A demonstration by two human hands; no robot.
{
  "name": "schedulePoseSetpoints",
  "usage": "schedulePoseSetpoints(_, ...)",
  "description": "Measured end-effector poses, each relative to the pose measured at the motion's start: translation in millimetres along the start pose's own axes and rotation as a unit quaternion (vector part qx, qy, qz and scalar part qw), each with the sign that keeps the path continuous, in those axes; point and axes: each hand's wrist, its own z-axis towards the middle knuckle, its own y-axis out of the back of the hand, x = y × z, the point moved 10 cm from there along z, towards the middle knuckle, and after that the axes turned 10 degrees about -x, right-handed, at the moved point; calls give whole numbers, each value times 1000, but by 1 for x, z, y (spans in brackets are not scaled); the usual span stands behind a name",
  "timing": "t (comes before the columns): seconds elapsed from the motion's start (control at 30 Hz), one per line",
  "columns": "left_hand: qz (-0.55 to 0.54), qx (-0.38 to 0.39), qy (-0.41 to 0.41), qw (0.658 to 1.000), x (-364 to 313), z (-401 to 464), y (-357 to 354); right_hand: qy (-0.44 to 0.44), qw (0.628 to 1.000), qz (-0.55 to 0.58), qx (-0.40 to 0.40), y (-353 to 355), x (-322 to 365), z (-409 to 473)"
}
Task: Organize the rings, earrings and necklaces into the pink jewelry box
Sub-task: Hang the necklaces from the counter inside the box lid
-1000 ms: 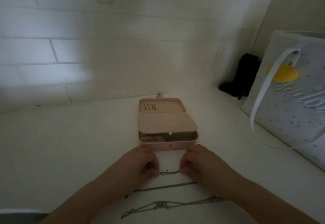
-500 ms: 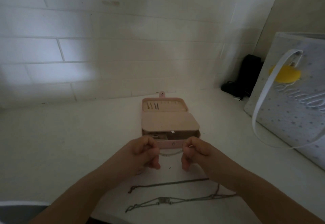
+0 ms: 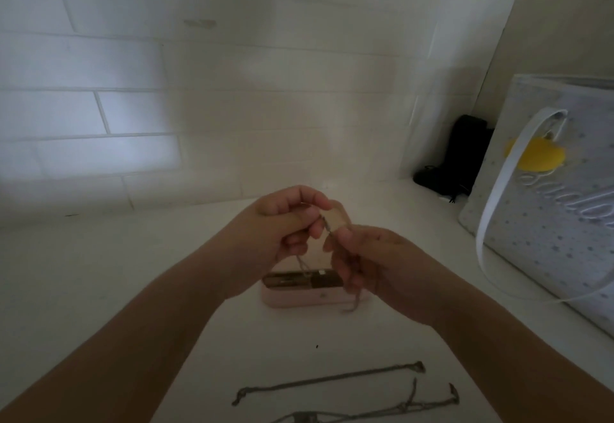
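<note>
Holding a thin chain necklace [image 3: 327,226] up in front of you, you have both hands raised above the pink jewelry box [image 3: 299,298]. Your left hand [image 3: 282,226] pinches one stretch of the chain between thumb and fingertips, fingers curled tight; your right hand [image 3: 368,256] pinches it just beside, thumb against forefinger, so the two grips nearly touch. Between them the chain runs short and steeply tilted. From your left hand a loop hangs straight down toward the open front compartment of the box; from under your right hand another end dangles down past the box's front right corner. Whether either end touches the box is too blurred to tell.

The box sits on the white table [image 3: 99,289], its long axis running left to right, its front wall facing you, most of it hidden behind your hands.

Nearer to you, two more necklaces lie on the table: a second chain [image 3: 329,379] stretched left to right, rising slightly to the right, and a third chain [image 3: 398,409] below it at the frame's edge. A dotted gift bag [image 3: 548,223] stands at right.
</note>
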Motion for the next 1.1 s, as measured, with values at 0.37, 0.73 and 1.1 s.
schedulePoseSetpoints(0.37, 378, -140, -84, 911, 20, 83, 45, -11, 945, -266, -189, 65, 22, 82)
schedulePoseSetpoints(0.73, 394, -227, 19, 890, 74, 165, 105, -56, 901, -340, -265, 104, -15, 188)
schedulePoseSetpoints(1.1, 547, -214, 14, 809, 91, 182, 99, -64, 845, -468, -250, 111, -43, 224)
